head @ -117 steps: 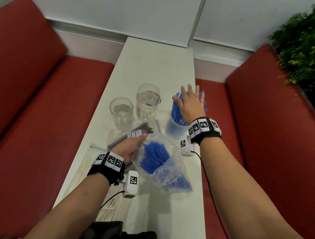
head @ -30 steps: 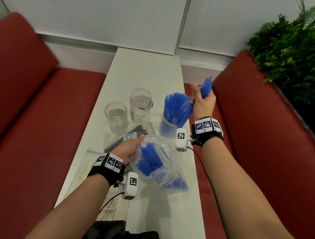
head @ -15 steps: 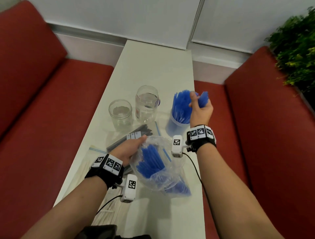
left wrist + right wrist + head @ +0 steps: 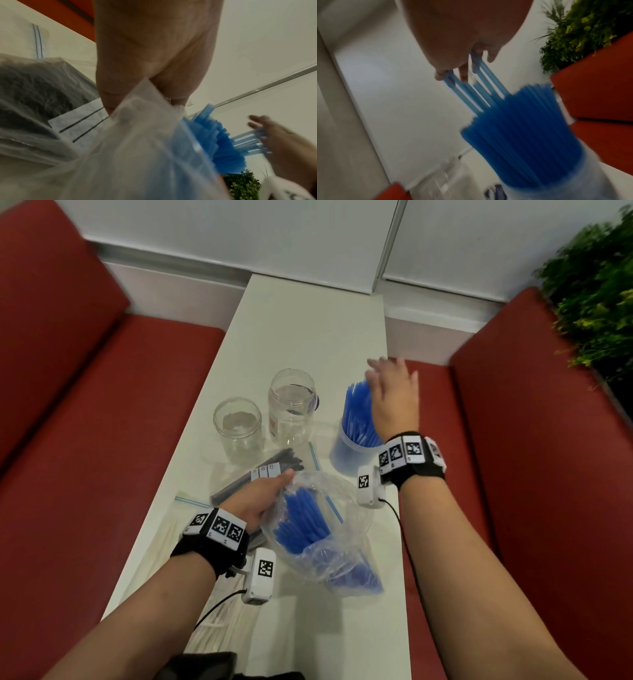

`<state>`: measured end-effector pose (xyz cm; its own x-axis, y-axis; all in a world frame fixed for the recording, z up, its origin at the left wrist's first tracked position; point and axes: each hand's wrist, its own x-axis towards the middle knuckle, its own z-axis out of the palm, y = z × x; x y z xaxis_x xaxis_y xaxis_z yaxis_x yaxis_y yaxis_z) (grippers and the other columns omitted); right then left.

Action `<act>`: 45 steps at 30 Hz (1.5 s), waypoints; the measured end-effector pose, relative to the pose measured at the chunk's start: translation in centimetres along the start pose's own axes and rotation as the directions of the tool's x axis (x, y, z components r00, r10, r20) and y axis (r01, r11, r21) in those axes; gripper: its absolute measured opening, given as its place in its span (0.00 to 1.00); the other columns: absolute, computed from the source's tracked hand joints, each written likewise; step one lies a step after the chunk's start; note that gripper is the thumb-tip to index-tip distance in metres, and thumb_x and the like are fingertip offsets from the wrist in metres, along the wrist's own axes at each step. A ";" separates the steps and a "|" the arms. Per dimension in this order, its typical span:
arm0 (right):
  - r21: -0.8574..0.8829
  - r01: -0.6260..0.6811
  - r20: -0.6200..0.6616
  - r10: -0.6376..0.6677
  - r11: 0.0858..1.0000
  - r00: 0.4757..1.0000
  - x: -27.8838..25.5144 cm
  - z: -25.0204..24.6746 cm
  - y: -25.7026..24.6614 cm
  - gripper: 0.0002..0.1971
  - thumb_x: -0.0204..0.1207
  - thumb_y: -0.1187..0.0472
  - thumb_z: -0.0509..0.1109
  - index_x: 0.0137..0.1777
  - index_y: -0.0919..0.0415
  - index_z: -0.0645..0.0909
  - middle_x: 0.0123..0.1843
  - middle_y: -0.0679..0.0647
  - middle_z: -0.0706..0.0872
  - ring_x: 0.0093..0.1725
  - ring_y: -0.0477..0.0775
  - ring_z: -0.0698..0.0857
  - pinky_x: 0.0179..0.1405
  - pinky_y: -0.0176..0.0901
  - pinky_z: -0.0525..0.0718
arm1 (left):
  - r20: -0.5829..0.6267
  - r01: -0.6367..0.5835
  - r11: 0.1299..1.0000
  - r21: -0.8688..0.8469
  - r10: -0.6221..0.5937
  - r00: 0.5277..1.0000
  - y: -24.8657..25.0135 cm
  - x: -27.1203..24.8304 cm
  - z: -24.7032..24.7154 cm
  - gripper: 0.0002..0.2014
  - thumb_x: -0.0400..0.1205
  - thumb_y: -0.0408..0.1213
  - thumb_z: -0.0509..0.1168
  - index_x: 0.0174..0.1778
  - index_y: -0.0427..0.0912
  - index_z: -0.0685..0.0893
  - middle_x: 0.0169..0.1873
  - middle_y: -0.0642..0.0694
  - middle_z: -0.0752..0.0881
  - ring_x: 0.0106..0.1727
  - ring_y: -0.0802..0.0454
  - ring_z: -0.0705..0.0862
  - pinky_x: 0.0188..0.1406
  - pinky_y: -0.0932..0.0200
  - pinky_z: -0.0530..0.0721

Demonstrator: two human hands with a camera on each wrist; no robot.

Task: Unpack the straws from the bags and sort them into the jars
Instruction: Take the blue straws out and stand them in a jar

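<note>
My right hand is flat and open over the blue straws standing in the far right jar. It holds nothing; the fingertips just touch a few straw tops that stick up higher. My left hand pinches the rim of the clear bag in the middle of the counter.

More blue straws lie in that bag. It sits nearer to me than the right hand and a bit to its left. The straws point up and far, toward the open mouth, so I think the right hand must come back and reach in along them.

Only the right wrist view shows the fingertips on the straw tops. Only the head view shows two empty jars to the left.
</note>
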<state>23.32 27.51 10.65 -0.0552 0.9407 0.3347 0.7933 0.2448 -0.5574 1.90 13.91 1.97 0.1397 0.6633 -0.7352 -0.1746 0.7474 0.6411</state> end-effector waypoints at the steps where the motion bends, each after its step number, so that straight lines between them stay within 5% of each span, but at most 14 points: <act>1: -0.169 -0.036 0.149 0.062 0.985 0.987 -0.6 0.9 0.2 0.24 0.91 0.47 0.52 0.83 0.54 0.69 0.85 0.53 0.70 0.88 0.61 0.59 0.87 0.64 0.48 | 0.002 0.001 1.000 0.011 -0.001 1.000 0.0 0.0 0.1 0.23 0.89 0.51 0.62 0.66 0.34 0.86 0.59 0.33 0.91 0.64 0.34 0.88 0.76 0.36 0.78; 5: -0.412 0.040 0.334 0.110 0.910 0.936 -1.8 2.2 0.8 0.29 0.91 0.44 0.47 0.89 0.53 0.54 0.91 0.52 0.53 0.90 0.59 0.45 0.86 0.69 0.43 | 0.008 -0.012 1.000 0.007 0.012 1.000 0.0 0.1 0.3 0.23 0.89 0.50 0.63 0.67 0.33 0.85 0.59 0.33 0.90 0.64 0.34 0.88 0.75 0.36 0.79; 10: -0.316 -0.084 0.105 0.123 0.945 0.987 0.8 1.0 0.2 0.38 0.80 0.23 0.47 0.88 0.37 0.52 0.91 0.52 0.48 0.88 0.69 0.37 0.80 0.75 0.32 | 0.027 -0.008 1.000 -0.029 0.009 1.000 -0.1 0.0 0.2 0.23 0.90 0.50 0.62 0.68 0.33 0.85 0.60 0.33 0.90 0.64 0.34 0.88 0.75 0.37 0.79; 12: -0.383 -0.143 0.170 0.222 0.912 0.960 0.8 1.4 0.5 0.43 0.73 0.17 0.49 0.87 0.31 0.47 0.91 0.51 0.41 0.87 0.72 0.33 0.77 0.81 0.32 | 0.013 -0.019 0.999 -0.036 0.020 1.000 -0.3 -0.1 0.1 0.21 0.90 0.49 0.62 0.67 0.34 0.85 0.59 0.34 0.91 0.64 0.35 0.88 0.74 0.37 0.80; 15: -0.451 -0.132 0.336 0.305 0.882 0.891 -0.1 2.7 1.4 0.43 0.74 0.22 0.57 0.87 0.31 0.47 0.91 0.50 0.41 0.88 0.71 0.37 0.80 0.83 0.42 | 0.010 -0.017 0.999 -0.041 0.018 1.000 -0.5 -0.1 0.0 0.19 0.90 0.49 0.63 0.64 0.36 0.86 0.58 0.35 0.92 0.62 0.37 0.90 0.72 0.39 0.82; 22: -0.430 -0.048 0.324 0.204 0.901 0.924 -1.7 3.5 1.7 0.42 0.77 0.33 0.63 0.87 0.36 0.49 0.90 0.49 0.49 0.88 0.69 0.45 0.81 0.76 0.58 | 0.010 -0.016 0.999 -0.035 0.016 1.000 -0.1 -0.1 0.5 0.19 0.89 0.49 0.64 0.65 0.36 0.86 0.57 0.35 0.92 0.62 0.37 0.90 0.72 0.38 0.82; 28: -0.302 -0.079 0.387 0.197 0.950 0.901 -1.5 1.7 0.3 0.41 0.80 0.27 0.57 0.88 0.36 0.46 0.91 0.48 0.43 0.88 0.68 0.36 0.80 0.77 0.35 | -0.019 -0.025 1.000 -0.002 0.025 1.000 0.0 -0.8 1.1 0.21 0.88 0.50 0.65 0.67 0.37 0.85 0.57 0.36 0.92 0.63 0.37 0.89 0.73 0.37 0.81; 30: -0.135 -0.062 0.158 0.083 0.989 0.984 -2.3 0.7 -1.0 0.34 0.83 0.37 0.63 0.87 0.44 0.61 0.88 0.53 0.61 0.89 0.66 0.49 0.84 0.71 0.42 | -0.015 -0.019 1.000 -0.001 0.019 1.000 0.1 -1.0 1.0 0.22 0.88 0.50 0.65 0.69 0.36 0.84 0.59 0.35 0.91 0.64 0.36 0.88 0.74 0.37 0.80; 32: 0.118 0.023 -0.078 -0.014 0.993 0.997 -4.0 0.0 -2.2 0.17 0.82 0.53 0.67 0.70 0.53 0.81 0.69 0.53 0.84 0.75 0.56 0.76 0.79 0.60 0.69 | -0.014 -0.013 1.000 -0.012 0.013 1.000 0.0 -1.2 0.8 0.22 0.88 0.50 0.65 0.69 0.36 0.83 0.60 0.34 0.90 0.65 0.35 0.87 0.74 0.37 0.80; 34: 0.359 -0.083 0.059 0.066 0.930 0.996 -6.1 -0.7 -3.0 0.06 0.81 0.61 0.66 0.51 0.54 0.85 0.47 0.49 0.89 0.50 0.46 0.86 0.57 0.49 0.83 | -0.005 -0.021 0.999 -0.033 0.021 1.000 0.0 -1.4 0.8 0.21 0.88 0.49 0.66 0.69 0.36 0.84 0.61 0.34 0.90 0.66 0.34 0.87 0.75 0.36 0.79; 37: 0.313 -0.326 0.602 0.079 0.892 0.794 -9.7 -0.8 -2.9 0.02 0.81 0.60 0.69 0.49 0.52 0.83 0.41 0.52 0.89 0.40 0.48 0.88 0.47 0.49 0.88 | 0.006 -0.039 0.996 -0.077 0.040 0.999 0.1 -1.4 1.0 0.20 0.89 0.48 0.64 0.70 0.37 0.83 0.62 0.33 0.89 0.67 0.34 0.86 0.76 0.36 0.78; 40: 0.110 -0.346 0.772 0.140 0.932 0.621 -13.1 0.6 -2.4 0.18 0.72 0.50 0.80 0.56 0.47 0.77 0.47 0.46 0.84 0.44 0.46 0.84 0.45 0.42 0.83 | -0.015 -0.038 0.997 -0.062 0.037 0.999 0.1 -1.5 1.2 0.23 0.90 0.50 0.60 0.69 0.35 0.84 0.61 0.32 0.90 0.64 0.35 0.88 0.72 0.38 0.81; 43: 0.045 -0.347 0.773 0.188 0.937 0.606 -15.7 2.1 -2.4 0.32 0.66 0.44 0.84 0.65 0.47 0.72 0.51 0.42 0.79 0.49 0.43 0.81 0.45 0.38 0.78 | -0.027 -0.048 0.995 -0.090 0.046 0.999 0.1 -1.5 1.6 0.22 0.91 0.49 0.60 0.65 0.33 0.86 0.57 0.32 0.91 0.58 0.36 0.90 0.61 0.43 0.88; 45: 0.065 -0.370 0.748 0.200 0.927 0.632 -17.0 2.7 -2.2 0.33 0.67 0.45 0.84 0.69 0.50 0.73 0.56 0.44 0.80 0.53 0.48 0.82 0.51 0.40 0.78 | -0.038 -0.060 0.997 -0.051 0.058 0.998 -0.1 -1.4 1.5 0.22 0.90 0.49 0.61 0.64 0.32 0.87 0.55 0.32 0.91 0.59 0.34 0.90 0.66 0.40 0.86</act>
<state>20.87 11.57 4.13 -0.3300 0.8196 -0.4684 0.7160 -0.1061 -0.6900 3.21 12.98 3.33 0.0918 0.7038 -0.7045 -0.2317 0.7031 0.6723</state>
